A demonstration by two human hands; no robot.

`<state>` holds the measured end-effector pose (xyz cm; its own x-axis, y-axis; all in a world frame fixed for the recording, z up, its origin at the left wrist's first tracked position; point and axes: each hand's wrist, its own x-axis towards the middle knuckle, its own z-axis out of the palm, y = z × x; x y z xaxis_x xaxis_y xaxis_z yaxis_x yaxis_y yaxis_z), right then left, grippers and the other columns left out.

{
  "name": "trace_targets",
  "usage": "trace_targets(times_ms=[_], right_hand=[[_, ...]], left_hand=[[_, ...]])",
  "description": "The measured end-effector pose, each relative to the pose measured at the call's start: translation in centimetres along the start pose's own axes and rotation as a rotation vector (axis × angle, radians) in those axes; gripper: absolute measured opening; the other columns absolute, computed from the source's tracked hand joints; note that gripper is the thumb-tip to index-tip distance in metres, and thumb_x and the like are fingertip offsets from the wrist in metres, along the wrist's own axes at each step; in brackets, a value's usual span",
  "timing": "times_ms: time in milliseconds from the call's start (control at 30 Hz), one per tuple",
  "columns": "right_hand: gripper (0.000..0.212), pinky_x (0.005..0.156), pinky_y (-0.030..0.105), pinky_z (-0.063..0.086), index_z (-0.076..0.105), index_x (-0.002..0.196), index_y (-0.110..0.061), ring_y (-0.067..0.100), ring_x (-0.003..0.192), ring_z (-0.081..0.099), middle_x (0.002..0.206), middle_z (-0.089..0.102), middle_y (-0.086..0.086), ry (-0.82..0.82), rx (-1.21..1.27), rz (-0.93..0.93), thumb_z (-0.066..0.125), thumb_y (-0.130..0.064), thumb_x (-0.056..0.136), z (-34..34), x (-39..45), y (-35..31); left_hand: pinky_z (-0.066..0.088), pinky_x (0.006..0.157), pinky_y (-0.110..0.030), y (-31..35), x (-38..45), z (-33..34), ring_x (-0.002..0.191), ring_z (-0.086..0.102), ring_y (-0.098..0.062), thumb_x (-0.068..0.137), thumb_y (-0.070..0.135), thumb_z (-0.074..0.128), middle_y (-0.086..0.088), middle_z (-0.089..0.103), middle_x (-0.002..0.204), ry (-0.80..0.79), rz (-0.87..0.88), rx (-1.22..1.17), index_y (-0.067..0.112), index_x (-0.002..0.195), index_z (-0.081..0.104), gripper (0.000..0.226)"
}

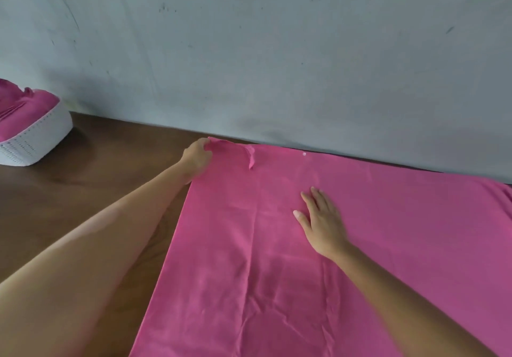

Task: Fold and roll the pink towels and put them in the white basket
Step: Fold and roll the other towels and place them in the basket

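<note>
The left hand (197,155) pinches the pink towel's (277,273) far corner; the right hand (321,222) rests flat on it.

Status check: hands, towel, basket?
Left hand pinching far corner of spread towel. Right hand flat on it. White basket far left, already holding pink towels.

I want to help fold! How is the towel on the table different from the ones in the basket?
The spread towel lies flat on the brown table; the basket towels sit bunched in the white basket. The left hand pinches the spread towel's far corner and the right hand presses it flat; nobody touches the basket towels. Both are pink.
</note>
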<state>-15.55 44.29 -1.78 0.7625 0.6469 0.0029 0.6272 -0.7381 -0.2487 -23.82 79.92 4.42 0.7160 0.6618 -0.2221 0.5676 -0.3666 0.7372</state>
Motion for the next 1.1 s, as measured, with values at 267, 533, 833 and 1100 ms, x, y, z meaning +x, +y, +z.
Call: trace_targets(times_ms=[267,533,833,1100], right_hand=[[0.056,0.127,0.039,0.003,0.027,0.159,-0.023,0.021,0.157,0.0,0.17,0.011,0.003,-0.01,0.028,0.123,0.036,-0.044,0.107,-0.5,-0.1,-2.0],[0.071,0.127,0.044,0.006,0.029,0.159,-0.023,0.026,0.157,0.004,0.169,0.015,0.007,0.055,-0.025,0.283,0.022,-0.062,0.1,0.3,-2.0,-2.8],[0.067,0.127,0.042,-0.001,0.015,0.162,-0.03,0.023,0.157,-0.006,0.171,0.002,0.002,0.033,-0.042,0.372,0.02,-0.061,0.103,1.0,-1.7,-3.9],[0.066,0.127,0.043,-0.002,0.015,0.163,-0.028,0.026,0.157,-0.005,0.171,0.002,0.004,0.029,-0.048,0.404,0.019,-0.059,0.104,1.2,-0.1,-4.9]], left_hand=[[0.035,0.104,-0.045,0.5,-1.7,3.4,0.126,0.04,-0.038,0.092,0.011,0.051,-0.015,0.043,0.139,0.184,0.077,0.262,0.008,0.128,0.056,0.037],[0.026,0.117,-0.05,0.4,-1.3,7.6,0.147,0.026,-0.035,0.103,0.043,0.046,-0.014,0.031,0.16,0.008,0.308,0.442,0.011,0.146,0.043,0.053],[0.004,0.127,-0.046,-1.7,2.0,7.8,0.157,0.0,-0.028,0.099,0.069,0.018,-0.007,0.004,0.171,0.032,0.38,0.652,0.022,0.162,0.013,0.079],[0.006,0.127,-0.047,-1.3,4.1,7.2,0.157,0.002,-0.027,0.099,0.07,0.022,-0.007,0.008,0.17,0.024,0.411,0.66,0.021,0.161,0.018,0.079]])
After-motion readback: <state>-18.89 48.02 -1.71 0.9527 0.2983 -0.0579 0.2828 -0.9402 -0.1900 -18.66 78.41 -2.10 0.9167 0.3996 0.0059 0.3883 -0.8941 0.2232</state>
